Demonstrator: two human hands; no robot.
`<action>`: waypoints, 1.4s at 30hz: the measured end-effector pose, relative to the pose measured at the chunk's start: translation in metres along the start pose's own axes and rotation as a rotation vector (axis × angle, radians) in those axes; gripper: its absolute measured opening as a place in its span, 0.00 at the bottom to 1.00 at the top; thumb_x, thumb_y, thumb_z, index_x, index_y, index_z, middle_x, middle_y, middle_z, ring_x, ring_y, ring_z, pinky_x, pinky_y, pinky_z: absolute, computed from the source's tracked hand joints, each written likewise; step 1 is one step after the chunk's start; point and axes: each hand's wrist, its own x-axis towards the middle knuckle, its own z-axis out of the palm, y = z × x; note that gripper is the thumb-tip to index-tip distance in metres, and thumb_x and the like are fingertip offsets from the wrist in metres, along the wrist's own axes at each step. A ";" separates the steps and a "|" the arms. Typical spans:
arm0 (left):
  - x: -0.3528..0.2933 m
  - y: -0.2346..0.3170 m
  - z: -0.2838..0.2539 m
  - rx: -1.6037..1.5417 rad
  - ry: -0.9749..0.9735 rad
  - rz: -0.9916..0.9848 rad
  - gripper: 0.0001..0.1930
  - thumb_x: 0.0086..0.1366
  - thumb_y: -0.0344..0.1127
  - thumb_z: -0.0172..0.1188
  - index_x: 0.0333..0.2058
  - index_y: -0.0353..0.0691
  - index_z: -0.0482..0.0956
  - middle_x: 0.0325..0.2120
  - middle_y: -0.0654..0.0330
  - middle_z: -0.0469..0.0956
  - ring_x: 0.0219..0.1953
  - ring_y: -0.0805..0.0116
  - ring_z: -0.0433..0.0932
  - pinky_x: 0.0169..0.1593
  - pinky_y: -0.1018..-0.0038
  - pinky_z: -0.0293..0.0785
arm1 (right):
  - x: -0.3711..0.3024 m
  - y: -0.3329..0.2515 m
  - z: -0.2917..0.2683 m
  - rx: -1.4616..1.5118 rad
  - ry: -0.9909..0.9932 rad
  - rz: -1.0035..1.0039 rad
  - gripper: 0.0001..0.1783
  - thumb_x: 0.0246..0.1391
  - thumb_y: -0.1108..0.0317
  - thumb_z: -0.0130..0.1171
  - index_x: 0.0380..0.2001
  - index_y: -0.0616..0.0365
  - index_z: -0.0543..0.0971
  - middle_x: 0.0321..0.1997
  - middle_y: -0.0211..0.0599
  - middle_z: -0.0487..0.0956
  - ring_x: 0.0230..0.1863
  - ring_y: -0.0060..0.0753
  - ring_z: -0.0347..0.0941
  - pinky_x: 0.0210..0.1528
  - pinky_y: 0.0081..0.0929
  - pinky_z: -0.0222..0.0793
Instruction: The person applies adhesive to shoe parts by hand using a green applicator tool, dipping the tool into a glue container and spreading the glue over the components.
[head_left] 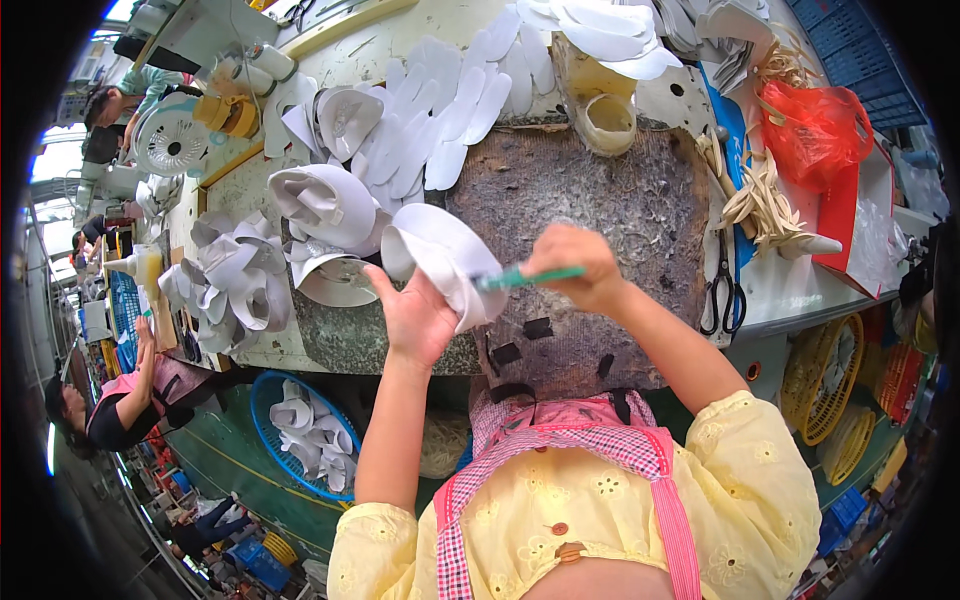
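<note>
Head view looks straight down on a crowded workbench (640, 190) whose near edge runs just above the person's apron. Its middle is covered by a dark, rough mat (600, 200), and that mat offers the only open room; the bench to the left is heaped with curled white shoe uppers (320, 205), and flat white insoles (450, 100) fan across the far side. Black scissors (722, 290) lie at the right edge of the mat, with a red plastic bag (815, 130) and a bundle of pale strips (765, 200) beyond them. A blue basket (268, 400) of more white pieces sits below the bench edge at the left. The left hand (415, 315) is raised over the near edge with palm up and fingers partly spread, cradling a white upper piece (445, 260) from beneath. The right hand (580, 270) has its fingers curled tight, pinching a green-handled tool (530, 277), probably a brush, whose tip meets the white piece; the tip itself is too blurred to make out. Both forearms rise from the lower edge, close together above the mat's front.
</note>
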 end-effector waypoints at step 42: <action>0.043 -0.020 -0.035 0.908 -0.043 0.141 0.26 0.59 0.50 0.44 0.48 0.34 0.63 0.42 0.60 0.69 0.42 0.72 0.69 0.46 0.75 0.62 | -0.005 0.010 -0.038 0.284 0.629 0.519 0.07 0.46 0.69 0.56 0.25 0.62 0.73 0.22 0.27 0.73 0.22 0.15 0.66 0.25 0.15 0.62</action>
